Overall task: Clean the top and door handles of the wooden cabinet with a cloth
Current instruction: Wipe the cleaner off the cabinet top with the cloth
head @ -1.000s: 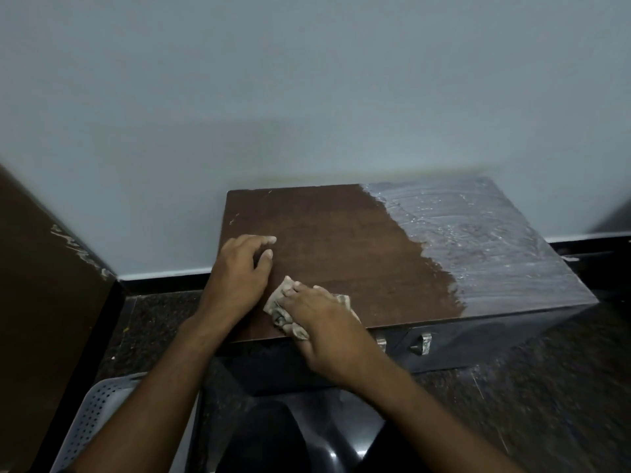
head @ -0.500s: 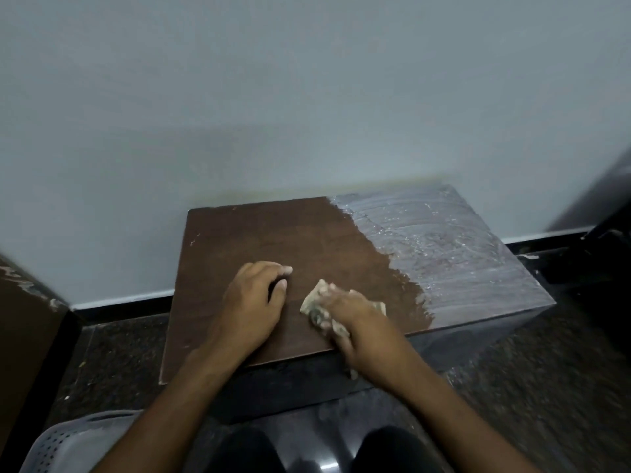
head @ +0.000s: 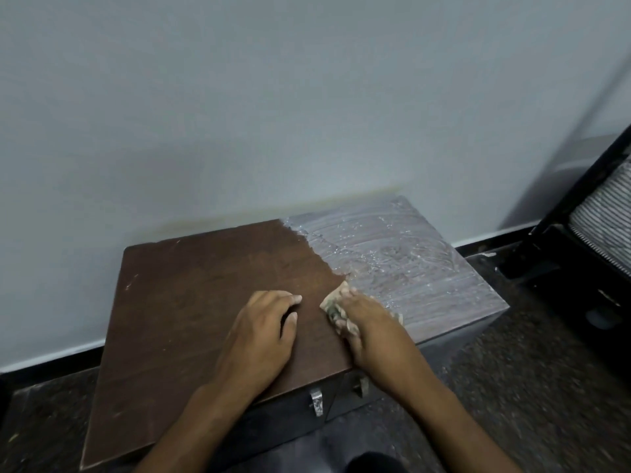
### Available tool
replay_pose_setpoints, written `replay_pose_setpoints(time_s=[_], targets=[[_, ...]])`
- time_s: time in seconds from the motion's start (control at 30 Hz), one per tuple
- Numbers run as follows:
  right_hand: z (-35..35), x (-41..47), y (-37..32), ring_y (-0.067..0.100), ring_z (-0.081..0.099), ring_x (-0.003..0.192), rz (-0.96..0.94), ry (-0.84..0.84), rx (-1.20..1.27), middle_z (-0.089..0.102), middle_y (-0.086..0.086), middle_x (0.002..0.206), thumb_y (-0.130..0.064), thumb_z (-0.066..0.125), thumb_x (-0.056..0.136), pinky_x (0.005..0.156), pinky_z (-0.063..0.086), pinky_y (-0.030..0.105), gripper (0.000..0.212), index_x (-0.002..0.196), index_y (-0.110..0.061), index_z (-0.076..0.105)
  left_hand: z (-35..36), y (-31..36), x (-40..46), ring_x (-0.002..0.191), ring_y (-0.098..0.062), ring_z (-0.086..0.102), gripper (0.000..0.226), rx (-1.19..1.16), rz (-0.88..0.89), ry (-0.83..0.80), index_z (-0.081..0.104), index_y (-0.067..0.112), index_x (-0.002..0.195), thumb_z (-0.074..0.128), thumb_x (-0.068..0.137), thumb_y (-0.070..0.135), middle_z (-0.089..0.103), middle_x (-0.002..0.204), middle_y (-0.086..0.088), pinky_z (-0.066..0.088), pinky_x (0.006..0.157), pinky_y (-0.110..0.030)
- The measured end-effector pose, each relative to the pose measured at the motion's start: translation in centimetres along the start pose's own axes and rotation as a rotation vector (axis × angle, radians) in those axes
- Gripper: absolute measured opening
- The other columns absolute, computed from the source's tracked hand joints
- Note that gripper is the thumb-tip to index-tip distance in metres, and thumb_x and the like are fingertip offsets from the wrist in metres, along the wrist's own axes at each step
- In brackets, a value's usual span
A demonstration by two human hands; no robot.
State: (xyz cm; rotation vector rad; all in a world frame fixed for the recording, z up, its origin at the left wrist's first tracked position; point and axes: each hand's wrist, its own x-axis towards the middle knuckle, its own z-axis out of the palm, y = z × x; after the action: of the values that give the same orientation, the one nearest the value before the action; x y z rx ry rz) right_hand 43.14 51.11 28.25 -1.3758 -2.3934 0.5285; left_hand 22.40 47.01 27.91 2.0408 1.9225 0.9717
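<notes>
Right hand [head: 362, 322] is gripping the cloth [head: 333, 297], pushing it rightward since a second ago, reaching the cabinet top [head: 205, 285]'s wet streaky patch. Left hand [head: 264, 331] is resting flat, open, beside it; handles [head: 317, 401] still waiting.

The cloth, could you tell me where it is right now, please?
In the head view, the cloth lies under the right hand on the cabinet top, at the edge of the whitish smeared area, just right of the left hand.
</notes>
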Motion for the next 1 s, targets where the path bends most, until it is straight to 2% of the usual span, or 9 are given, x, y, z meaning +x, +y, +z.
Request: replay_pose_setpoints(time_s=[0.13,0.23,0.3,0.37,0.47,0.6,0.83,0.9,1.0], targets=[[0.1,-0.6,-0.4,0.011,0.026,0.15,-0.007,0.012,0.015,0.038,-0.002,0.158,-0.027,0.044,0.101,0.125,0.014,0.032,0.05,0.151,-0.02,0.041,1.4,2.2,1.2,0.111,-0.007,0.053,0.028,-0.02,0.046,-0.036,0.068,0.019,0.115,0.06,0.088,0.015,0.065,0.113,0.01,0.043,0.097,-0.025],[0.2,-5.0,0.7,0.001,0.03,0.144,-0.073,0.058,0.044,0.046,-0.014,0.15,-0.027,0.046,0.094,0.123,0.016,0.027,0.049,0.143,-0.03,0.047,2.1,3.0,1.9,0.113,-0.007,0.051,0.043,-0.044,0.077,-0.074,0.067,0.016,0.117,0.056,0.079,0.001,0.063,0.115,0.01,0.04,0.1,-0.022],[-1.4,-5.3,3.4,-0.002,0.026,0.144,0.057,0.133,0.044,0.042,-0.02,0.149,-0.023,0.047,0.097,0.122,0.013,0.029,0.048,0.143,-0.036,0.047,2.2,3.2,2.2,0.115,-0.005,0.049,0.051,-0.036,0.09,-0.093,0.066,0.016,0.12,0.054,0.073,-0.002,0.062,0.117,0.01,0.034,0.101,-0.016],[-2.7,-4.5,5.5,0.003,0.026,0.146,0.187,0.16,0.016,0.039,-0.011,0.156,-0.02,0.05,0.101,0.123,0.011,0.028,0.047,0.146,-0.03,0.046,2.4,3.5,2.4,0.117,-0.004,0.047,0.053,-0.037,0.089,-0.098,0.065,0.016,0.122,0.054,0.073,-0.003,0.061,0.119,0.011,0.032,0.102,-0.015],[-1.9,-3.7,3.5,0.008,0.026,0.147,0.233,0.164,0.068,0.037,-0.014,0.155,-0.02,0.048,0.1,0.123,0.013,0.031,0.048,0.145,-0.036,0.045,3.0,4.1,2.8,0.118,-0.006,0.048,0.053,-0.04,0.096,-0.108,0.065,0.015,0.122,0.054,0.073,-0.003,0.062,0.12,0.009,0.034,0.104,-0.019],[0.6,-5.1,0.1,0.002,0.019,0.148,-0.038,-0.003,0.088,0.038,-0.011,0.157,-0.021,0.048,0.095,0.125,0.016,0.036,0.055,0.149,-0.029,0.043,3.7,4.8,3.3,0.118,-0.006,0.048,0.053,-0.036,0.09,-0.129,0.065,0.015,0.121,0.053,0.072,-0.001,0.062,0.12,0.008,0.037,0.105,-0.022],[-3.2,-0.4,5.4,0.013,0.027,0.149,0.314,0.11,-0.009,0.035,-0.007,0.159,-0.027,0.045,0.104,0.123,0.018,0.053,0.044,0.147,-0.032,0.043,2.7,3.7,3.4,0.116,-0.001,0.046,0.05,0.012,0.069,-0.106,0.065,0.019,0.121,0.053,0.076,0.0,0.062,0.119,0.012,0.026,0.098,-0.009],[-1.5,-0.5,3.1,0.01,0.038,0.139,0.225,0.12,0.044,0.047,-0.007,0.15,-0.028,0.046,0.101,0.121,0.025,0.052,0.037,0.137,-0.038,0.049,2.9,3.6,3.8,0.115,-0.002,0.047,0.049,0.012,0.054,-0.1,0.066,0.018,0.12,0.054,0.076,-0.001,0.063,0.118,0.01,0.027,0.098,-0.009],[0.6,-1.4,1.4,0.011,0.035,0.144,-0.039,0.029,0.027,0.049,-0.002,0.151,-0.026,0.049,0.096,0.123,0.022,0.041,0.044,0.139,-0.026,0.052,2.9,3.5,4.6,0.113,-0.004,0.048,0.047,0.013,0.036,-0.091,0.067,0.016,0.118,0.055,0.077,-0.001,0.064,0.117,0.008,0.027,0.098,-0.009]])
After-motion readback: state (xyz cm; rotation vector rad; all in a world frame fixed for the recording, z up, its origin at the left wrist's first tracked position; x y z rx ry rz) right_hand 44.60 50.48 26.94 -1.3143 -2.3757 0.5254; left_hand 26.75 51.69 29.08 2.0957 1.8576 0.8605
